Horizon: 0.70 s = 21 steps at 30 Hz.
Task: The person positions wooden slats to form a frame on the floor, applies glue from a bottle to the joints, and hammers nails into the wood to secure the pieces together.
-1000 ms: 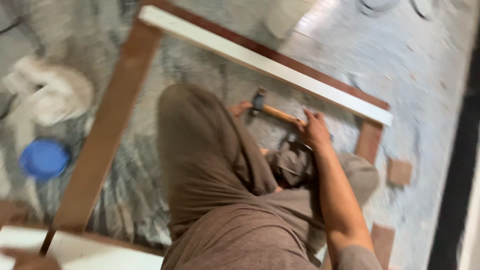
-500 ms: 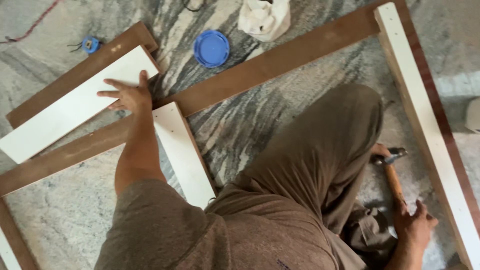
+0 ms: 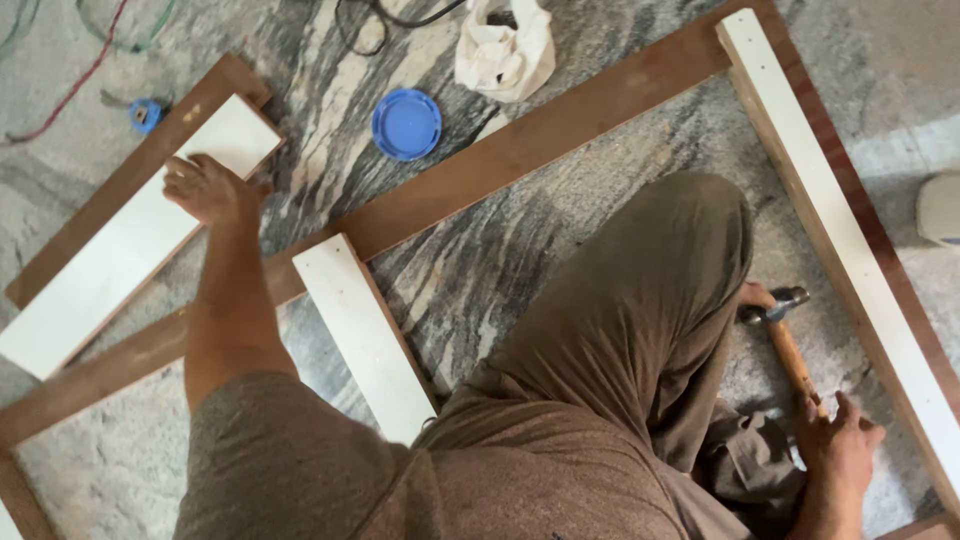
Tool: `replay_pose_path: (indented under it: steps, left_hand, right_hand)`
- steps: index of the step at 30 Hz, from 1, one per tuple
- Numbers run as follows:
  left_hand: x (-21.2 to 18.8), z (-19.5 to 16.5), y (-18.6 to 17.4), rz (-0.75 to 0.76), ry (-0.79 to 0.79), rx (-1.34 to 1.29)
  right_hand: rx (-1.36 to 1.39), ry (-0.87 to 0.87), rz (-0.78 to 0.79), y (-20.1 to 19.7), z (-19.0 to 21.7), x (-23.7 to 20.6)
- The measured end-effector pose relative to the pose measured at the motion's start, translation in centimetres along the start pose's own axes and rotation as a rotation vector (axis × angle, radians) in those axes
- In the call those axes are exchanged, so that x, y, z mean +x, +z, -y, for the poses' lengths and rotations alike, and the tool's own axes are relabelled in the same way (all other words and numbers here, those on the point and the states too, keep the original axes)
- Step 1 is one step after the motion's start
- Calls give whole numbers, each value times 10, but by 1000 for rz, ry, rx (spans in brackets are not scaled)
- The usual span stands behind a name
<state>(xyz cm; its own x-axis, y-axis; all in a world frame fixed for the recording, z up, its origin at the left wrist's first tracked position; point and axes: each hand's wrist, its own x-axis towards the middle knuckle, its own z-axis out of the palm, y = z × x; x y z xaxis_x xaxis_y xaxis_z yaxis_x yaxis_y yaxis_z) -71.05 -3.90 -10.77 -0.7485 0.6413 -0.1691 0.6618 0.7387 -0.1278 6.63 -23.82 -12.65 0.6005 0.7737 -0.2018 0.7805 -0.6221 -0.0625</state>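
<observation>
Marble floor [image 3: 520, 240]: left hand [image 3: 205, 185] flat on white board [image 3: 130, 245], right hand [image 3: 835, 445] gripping wooden-handled hammer [image 3: 785, 335].

Streaked stone floor [image 3: 480, 270] bears wooden frame [image 3: 520, 150], blue lid [image 3: 406, 124], white bag [image 3: 505, 50].

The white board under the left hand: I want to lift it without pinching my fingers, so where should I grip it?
Probably the white board is best gripped at its near short end, from the lower left. The left hand presses its far end, and a brown strip lines its far long edge.
</observation>
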Motion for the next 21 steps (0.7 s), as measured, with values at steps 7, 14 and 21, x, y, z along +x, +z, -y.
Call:
replay_pose_path:
  steps: [7,14,21]
  left_hand:
    - [42,-27,-4,-40,524,-79]
    - [47,-46,9,150,667,51]
    - [36,-38,46,177,740,37]
  right_hand:
    - [9,36,21,-3,-1,4]
    - [69,85,-13,-13,-15,13]
    - [62,25,-61,-17,-7,15]
